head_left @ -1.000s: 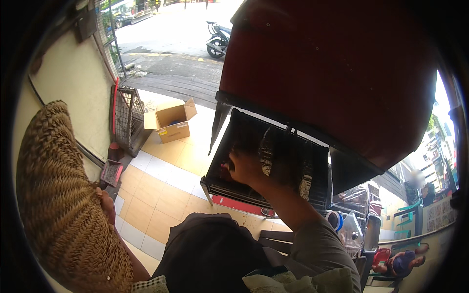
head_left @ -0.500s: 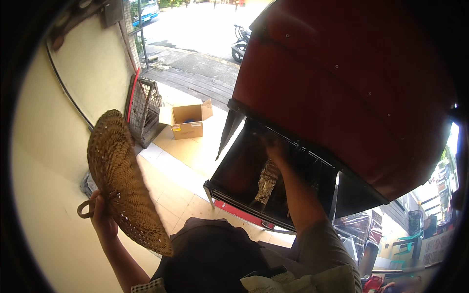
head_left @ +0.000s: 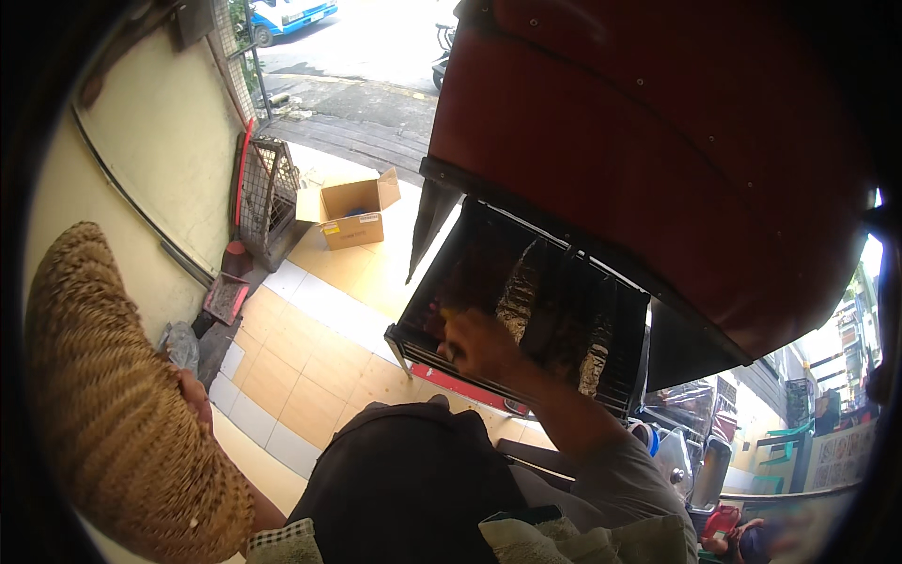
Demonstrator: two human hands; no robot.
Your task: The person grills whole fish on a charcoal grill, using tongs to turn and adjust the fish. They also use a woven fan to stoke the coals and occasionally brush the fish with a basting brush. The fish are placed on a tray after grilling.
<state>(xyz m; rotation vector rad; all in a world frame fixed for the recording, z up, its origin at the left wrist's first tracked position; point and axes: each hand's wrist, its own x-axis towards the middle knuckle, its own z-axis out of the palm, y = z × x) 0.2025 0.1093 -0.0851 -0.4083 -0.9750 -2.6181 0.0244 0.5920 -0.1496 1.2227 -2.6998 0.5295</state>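
A brown woven hand fan (head_left: 122,395) fills the left edge, tilted up beside the wall. My left hand (head_left: 194,397) is closed on it, its fingers mostly hidden behind the weave. My right hand (head_left: 477,346) reaches over the near left part of a black grill (head_left: 449,249) under a dark red hood. Its fingers are curled together, and a small yellowish and reddish patch shows by them, too dark to name. Just beyond that hand lies a long foil-wrapped bundle (head_left: 517,293). A second foil-wrapped bundle (head_left: 594,357) lies farther right on the grill.
The big red hood (head_left: 639,169) hangs low over the grill's far side. An opened cardboard box (head_left: 352,214) stands on the tiled floor, near a wire-mesh crate (head_left: 268,193) and a red-handled dustpan (head_left: 225,299) by the wall. At lower right, a person (head_left: 752,540) is partly visible.
My right hand has moved nearer and left from under the hood, uncovering the right-hand foil bundle. The fan has swung left and now turns its broad side to view.
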